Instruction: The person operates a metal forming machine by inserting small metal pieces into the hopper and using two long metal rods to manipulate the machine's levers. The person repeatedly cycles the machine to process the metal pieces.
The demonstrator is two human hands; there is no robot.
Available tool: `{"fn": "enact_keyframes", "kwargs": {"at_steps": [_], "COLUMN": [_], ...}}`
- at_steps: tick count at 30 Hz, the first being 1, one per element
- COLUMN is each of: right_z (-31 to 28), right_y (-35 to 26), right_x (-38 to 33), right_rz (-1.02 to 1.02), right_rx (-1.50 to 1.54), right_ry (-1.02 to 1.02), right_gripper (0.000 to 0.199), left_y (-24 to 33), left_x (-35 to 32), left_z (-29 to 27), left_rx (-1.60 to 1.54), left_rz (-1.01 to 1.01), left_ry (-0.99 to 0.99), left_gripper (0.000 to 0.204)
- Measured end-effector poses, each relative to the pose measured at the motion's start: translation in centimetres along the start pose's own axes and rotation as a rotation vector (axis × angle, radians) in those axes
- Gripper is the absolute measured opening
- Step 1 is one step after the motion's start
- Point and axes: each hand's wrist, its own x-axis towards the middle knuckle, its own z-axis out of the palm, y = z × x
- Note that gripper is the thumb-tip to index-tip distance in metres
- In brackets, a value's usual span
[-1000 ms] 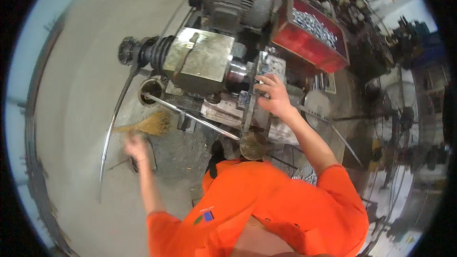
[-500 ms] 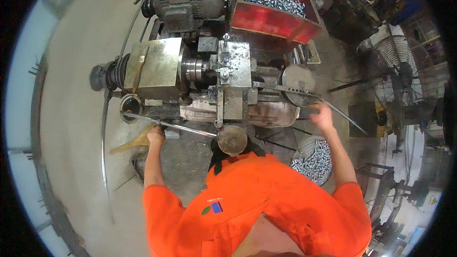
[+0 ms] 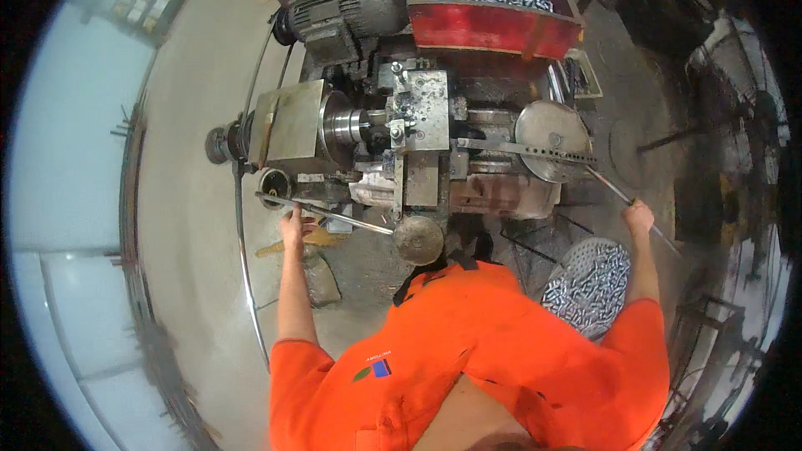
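Note:
A long metal lever rod (image 3: 614, 186) slopes from a perforated flat bar (image 3: 543, 151) at the right of a lathe-like machine (image 3: 422, 113). My right hand (image 3: 638, 216) is closed around this rod, partway along it. On the left, my left hand (image 3: 293, 230) is just below another metal rod (image 3: 351, 220), near its far end. Its fingertips reach up to that rod, and other fingers stretch out to the right, apart. That rod's near end meets a round metal disc (image 3: 418, 240). Shiny metal rings (image 3: 344, 127) show at the machine's spindle, beside a drilled block (image 3: 426, 104).
A red bin (image 3: 493, 29) of small metal parts stands behind the machine. A round perforated tray (image 3: 576, 271) of similar parts lies near my right arm. A motor (image 3: 359, 8) sits at the back. A small round pot (image 3: 274, 186) and a long thin bar (image 3: 243, 259) are at left.
The whole view has shifted. My right hand has moved outward from the lever rod's upper end and is closed around it farther down. My left hand has moved slightly along its rod, its fingers spread.

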Motion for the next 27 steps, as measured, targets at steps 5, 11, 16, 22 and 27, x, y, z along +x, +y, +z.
{"fn": "enact_keyframes", "kwargs": {"at_steps": [5,11,16,22,27], "right_z": [3.2,7.0,5.9,8.1,9.1], "right_y": [-2.8,-8.5,-12.7,-11.5,-4.4], "right_x": [-11.6,-20.0,-22.2,-21.4,-15.7], "right_rz": [-0.006,-0.031,0.07,0.081,-0.299], "right_rx": [0.194,0.731,0.979,1.142,0.421], "right_ry": [0.116,-0.019,0.071,-0.063,0.206], "right_gripper": [0.026,0.033,0.027,0.023,0.027], "left_y": [-0.1,0.0,-0.9,-2.2,0.3], "left_x": [2.1,2.6,3.2,4.4,-0.9], "left_z": [5.5,7.8,7.6,6.1,3.5], "left_rx": [-0.41,-0.493,-0.524,-0.361,-0.073], "left_rz": [0.049,0.143,0.221,0.185,0.067], "left_ry": [0.361,0.538,0.529,0.399,0.14], "left_gripper": [0.029,0.011,0.015,0.022,0.047]}}
